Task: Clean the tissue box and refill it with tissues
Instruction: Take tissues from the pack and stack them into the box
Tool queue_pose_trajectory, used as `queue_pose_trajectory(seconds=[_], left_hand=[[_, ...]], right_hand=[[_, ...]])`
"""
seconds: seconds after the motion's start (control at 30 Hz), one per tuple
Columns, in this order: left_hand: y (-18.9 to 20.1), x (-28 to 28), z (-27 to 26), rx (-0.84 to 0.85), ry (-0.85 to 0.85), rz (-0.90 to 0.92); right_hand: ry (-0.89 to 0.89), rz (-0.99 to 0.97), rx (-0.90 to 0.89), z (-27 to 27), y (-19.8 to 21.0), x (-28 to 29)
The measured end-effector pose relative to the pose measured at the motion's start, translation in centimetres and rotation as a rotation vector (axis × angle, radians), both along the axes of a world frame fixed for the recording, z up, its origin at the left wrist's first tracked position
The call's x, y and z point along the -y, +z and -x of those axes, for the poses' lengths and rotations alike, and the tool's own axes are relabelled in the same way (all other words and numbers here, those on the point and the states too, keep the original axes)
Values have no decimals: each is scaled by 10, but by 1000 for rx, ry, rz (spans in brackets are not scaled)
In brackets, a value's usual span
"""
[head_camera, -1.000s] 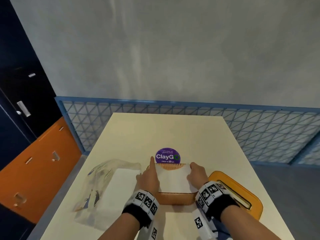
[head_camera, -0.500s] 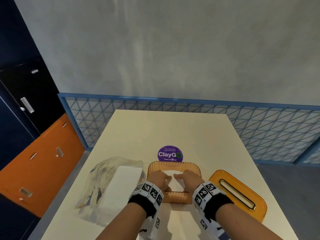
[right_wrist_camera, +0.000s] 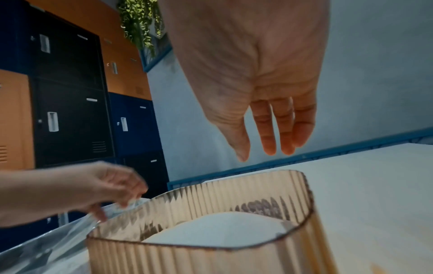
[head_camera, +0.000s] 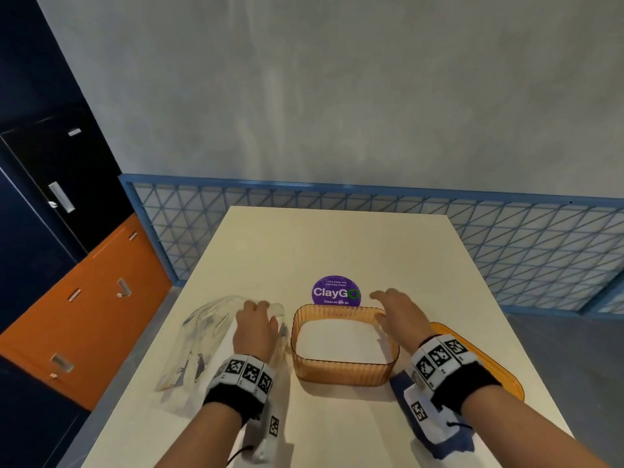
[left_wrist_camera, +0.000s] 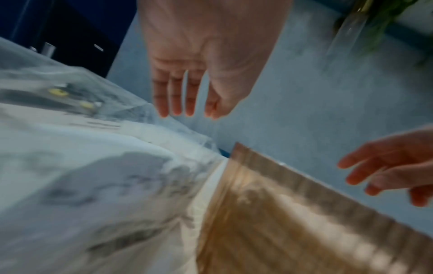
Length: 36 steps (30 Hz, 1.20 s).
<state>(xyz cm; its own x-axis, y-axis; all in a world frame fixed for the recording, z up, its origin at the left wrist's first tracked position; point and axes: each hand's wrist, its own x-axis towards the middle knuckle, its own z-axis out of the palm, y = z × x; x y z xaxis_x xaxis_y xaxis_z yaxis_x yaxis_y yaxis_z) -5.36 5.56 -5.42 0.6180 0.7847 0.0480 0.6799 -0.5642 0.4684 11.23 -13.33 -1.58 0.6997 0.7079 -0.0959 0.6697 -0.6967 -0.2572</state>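
The amber ribbed tissue box point(head_camera: 344, 371) stands lidless in the middle of the table with a white stack of tissues point(head_camera: 341, 339) lying inside it. My left hand point(head_camera: 265, 307) is left of the box, its straight fingers point(left_wrist_camera: 178, 103) reaching down onto the clear plastic tissue wrapper point(head_camera: 206, 336). My right hand point(head_camera: 381, 298) hovers over the box's far right corner, fingers point(right_wrist_camera: 283, 137) spread and holding nothing. The wrapper's edge point(right_wrist_camera: 70, 239) lies against the box wall point(right_wrist_camera: 192, 259). The box's orange lid point(head_camera: 506, 380) lies at the right, partly hidden behind my right wrist.
A purple round sticker point(head_camera: 335, 292) is on the cream table point(head_camera: 337, 244) just beyond the box. A blue cloth point(head_camera: 452, 440) lies under my right forearm. A blue mesh railing point(head_camera: 506, 251) runs behind the table. Orange and dark lockers point(head_camera: 84, 298) stand at the left.
Both hands were pressing the tissue stack down into the box. They have come out: the left moved left onto the wrapper, the right rose over the box's right corner.
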Motion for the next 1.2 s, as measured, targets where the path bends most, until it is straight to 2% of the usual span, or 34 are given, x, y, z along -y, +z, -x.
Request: queue_pose_trajectory(seconds=[0.1,0.2,0.3,0.53,0.73,0.83,0.93,1.0,1.07,1.1,1.13,1.2], left_hand=[[-20,-4,8,-293,27,114],[-34,-1,12,-404,3,63],[-36,1,11,-418,20,6],[-32,-3,11,-389,19,55],[-26,8,13,-476,-54,-59],[-15,0,19,-471,-33,-64],[12,-10,26,-387,6,-11],[35,-13,30,-312,58,1],[55,-11,30,-211,76,-95],[63,-7,29,-161,60,-154],[70,-1,27,-114,30,-206],[78,14,21,-1,-41,-285]], right_hand=[[-121,77,-117,-4,-5,9],[-175,107,-276,-5,-8,12],[-175,103,-298,-3,-8,13],[-188,93,-325,0,-6,14],[-155,133,-319,-2,-11,14],[-140,149,-323,-6,-15,15],[-160,152,-317,-8,-11,12],[-177,60,-257,-7,-1,8],[-154,-147,-209,-2,14,-2],[-137,-245,-275,3,23,-9],[-133,-331,-427,9,32,-17],[-193,-453,-881,22,48,-34]])
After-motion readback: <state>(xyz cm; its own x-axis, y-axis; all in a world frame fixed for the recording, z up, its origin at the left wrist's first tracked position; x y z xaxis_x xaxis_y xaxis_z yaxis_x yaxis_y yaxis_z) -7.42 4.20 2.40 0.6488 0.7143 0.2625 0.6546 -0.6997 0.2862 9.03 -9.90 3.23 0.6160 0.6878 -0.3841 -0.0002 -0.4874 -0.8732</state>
